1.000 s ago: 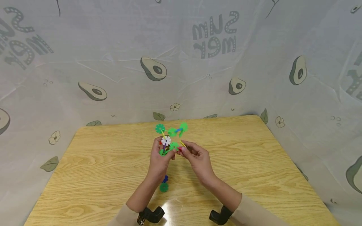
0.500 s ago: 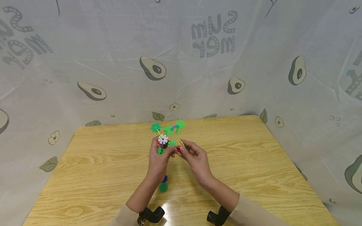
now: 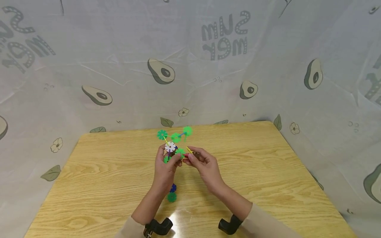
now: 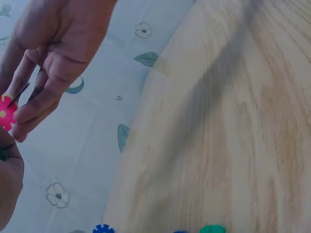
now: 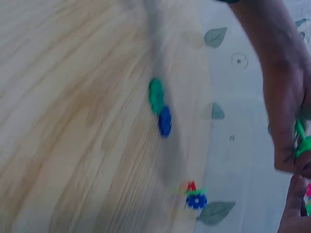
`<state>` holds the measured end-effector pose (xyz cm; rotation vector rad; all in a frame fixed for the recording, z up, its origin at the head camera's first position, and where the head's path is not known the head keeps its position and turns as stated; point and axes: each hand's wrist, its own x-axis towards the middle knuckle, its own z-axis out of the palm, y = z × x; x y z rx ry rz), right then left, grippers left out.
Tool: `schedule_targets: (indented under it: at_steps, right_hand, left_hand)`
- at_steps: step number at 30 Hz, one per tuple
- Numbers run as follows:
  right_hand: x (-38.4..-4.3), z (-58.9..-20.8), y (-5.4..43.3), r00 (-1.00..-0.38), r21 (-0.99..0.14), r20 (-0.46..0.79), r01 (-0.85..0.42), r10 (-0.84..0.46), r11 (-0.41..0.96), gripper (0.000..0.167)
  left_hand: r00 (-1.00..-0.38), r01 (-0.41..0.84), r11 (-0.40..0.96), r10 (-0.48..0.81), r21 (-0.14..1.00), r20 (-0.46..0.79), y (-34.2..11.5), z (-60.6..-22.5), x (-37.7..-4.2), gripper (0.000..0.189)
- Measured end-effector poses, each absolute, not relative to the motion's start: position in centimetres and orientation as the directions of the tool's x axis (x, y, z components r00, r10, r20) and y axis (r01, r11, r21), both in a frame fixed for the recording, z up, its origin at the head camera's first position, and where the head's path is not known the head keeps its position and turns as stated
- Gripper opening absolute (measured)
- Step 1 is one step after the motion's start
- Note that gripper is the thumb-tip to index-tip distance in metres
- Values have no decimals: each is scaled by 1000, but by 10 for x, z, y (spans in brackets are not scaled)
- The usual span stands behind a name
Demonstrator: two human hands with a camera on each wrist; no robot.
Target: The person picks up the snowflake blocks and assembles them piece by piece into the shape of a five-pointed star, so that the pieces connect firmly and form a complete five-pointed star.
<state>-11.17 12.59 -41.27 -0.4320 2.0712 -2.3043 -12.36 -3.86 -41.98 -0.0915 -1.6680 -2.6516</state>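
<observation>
In the head view, my left hand (image 3: 163, 167) grips a chain of notched plastic discs, the thumb over a green disc (image 3: 180, 152). A white disc (image 3: 170, 146) stands face-on above the hand; further discs, among them a teal-green disc (image 3: 162, 134) and a light-green disc (image 3: 187, 131), reach up beyond the fingers. My right hand (image 3: 208, 167) pinches a pink-red disc (image 4: 7, 112) between thumb and fingers, right at the chain's edge. Close by the right fingertips is a yellow disc (image 3: 189, 150), seen edge-on. Fingers hide part of the chain.
On the wooden table (image 3: 104, 165), a blue disc (image 3: 173, 187) and a green disc (image 3: 172, 197) lie below the hands, near the left wrist. A printed avocado curtain (image 3: 190, 92) surrounds the table's back and sides. Black wrist mounts (image 3: 160, 226) sit on both forearms.
The disc chain has shifted slightly left and turned a little, its far end swinging left. Both hands have drifted slightly left with it; the right hand still pinches the pink-red disc.
</observation>
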Motion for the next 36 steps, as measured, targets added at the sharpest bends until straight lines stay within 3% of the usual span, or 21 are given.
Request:
schedule_targets:
  at_steps: [7, 14, 21, 29, 36]
  right_hand:
    - [-124, -405, 159, -832, -878, 349, -451, -431, 159, 59]
    - [-138, -391, 172, -676, -761, 298, -594, -674, 260, 63]
    - [-140, -389, 173, -665, -723, 296, -625, -686, 294, 60]
    - [-143, -392, 171, -673, -686, 384, -666, -632, 293, 59]
    - [-142, -399, 162, -641, -633, 476, -725, -602, 271, 59]
  left_hand:
    - [-996, 19, -374, 76, 927, 51, -51, -415, -126, 39]
    - [-985, -54, -354, 170, 934, 8, -59, -414, -125, 44]
    - [-977, -100, -390, 214, 916, -16, -62, -416, -125, 39]
    - [-974, -138, -561, 225, 816, -10, -62, -422, -122, 21]
    - [-977, -108, -671, 206, 733, 45, -46, -424, -114, 40]
